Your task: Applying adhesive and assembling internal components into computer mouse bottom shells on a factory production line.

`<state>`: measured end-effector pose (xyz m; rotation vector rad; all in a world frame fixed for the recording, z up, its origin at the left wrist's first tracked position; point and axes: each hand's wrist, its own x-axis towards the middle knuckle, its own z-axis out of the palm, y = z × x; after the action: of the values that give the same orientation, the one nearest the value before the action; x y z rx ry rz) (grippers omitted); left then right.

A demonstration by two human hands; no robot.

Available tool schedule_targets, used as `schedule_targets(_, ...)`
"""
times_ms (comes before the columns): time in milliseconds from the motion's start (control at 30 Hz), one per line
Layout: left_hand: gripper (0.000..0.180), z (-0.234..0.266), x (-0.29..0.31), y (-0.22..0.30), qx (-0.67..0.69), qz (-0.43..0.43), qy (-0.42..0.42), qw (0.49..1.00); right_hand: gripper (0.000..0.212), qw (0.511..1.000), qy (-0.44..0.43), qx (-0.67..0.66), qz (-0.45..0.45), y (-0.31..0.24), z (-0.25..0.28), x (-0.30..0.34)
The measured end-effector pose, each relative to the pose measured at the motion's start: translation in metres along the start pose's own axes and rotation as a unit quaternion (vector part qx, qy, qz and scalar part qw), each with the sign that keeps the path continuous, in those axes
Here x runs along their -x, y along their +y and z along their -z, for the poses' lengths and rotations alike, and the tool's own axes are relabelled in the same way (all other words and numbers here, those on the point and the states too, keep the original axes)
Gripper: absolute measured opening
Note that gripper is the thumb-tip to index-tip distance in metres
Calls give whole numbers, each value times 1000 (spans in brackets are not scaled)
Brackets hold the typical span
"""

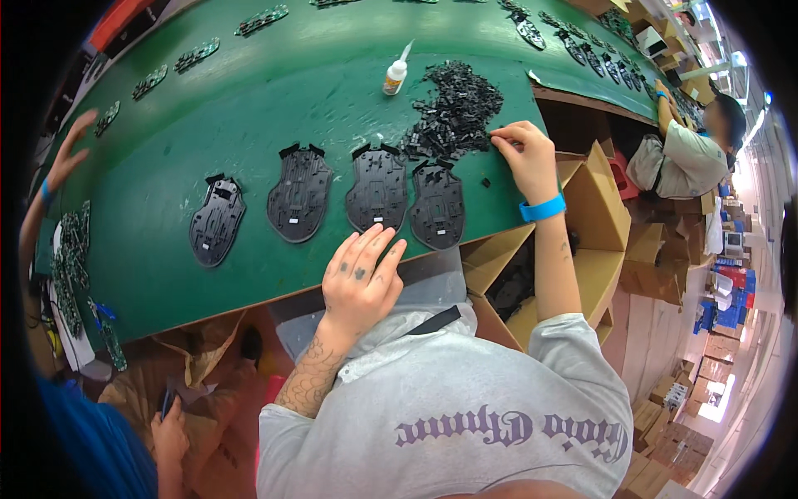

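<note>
Across the middle of the frame, four upright-lying black shells are set in a row on the green surface (150, 258): the leftmost shell (218, 220), the second shell (299, 195), the third shell (376, 191) and the rightmost shell (437, 206). Their long axes are directed roughly up the frame; the leftmost is tilted, top to the right. A heap of small black parts (453, 108) is located right of upper centre, directly above the rightmost shell and elongated upward.

The right hand (522, 154) is placed at the heap's lower right edge, up and to the right of the rightmost shell. Thumb and forefinger are held close together; whether a part is pinched cannot be told. The left hand (363, 270) is loosely spread, palm down, fingertips overlapping the lower end of the third shell; pressure cannot be judged. By position, the heap is more easily reached by the right hand, while the rightmost shell's lower end is nearer the left. One loose black part (486, 182) is seen below the heap.
</note>
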<state>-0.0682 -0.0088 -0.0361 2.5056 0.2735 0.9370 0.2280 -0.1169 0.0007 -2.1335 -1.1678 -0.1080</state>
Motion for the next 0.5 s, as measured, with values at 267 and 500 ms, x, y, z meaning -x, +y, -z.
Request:
schedule_targets(267,38,1,2,1,-1,1,0,1000,12,903,6,-393,-173,-19,14,8)
schedule_targets(500,36,0,1,-2,-7,12,9,1000,21,711,-129,-624,-297,-59,-1,42)
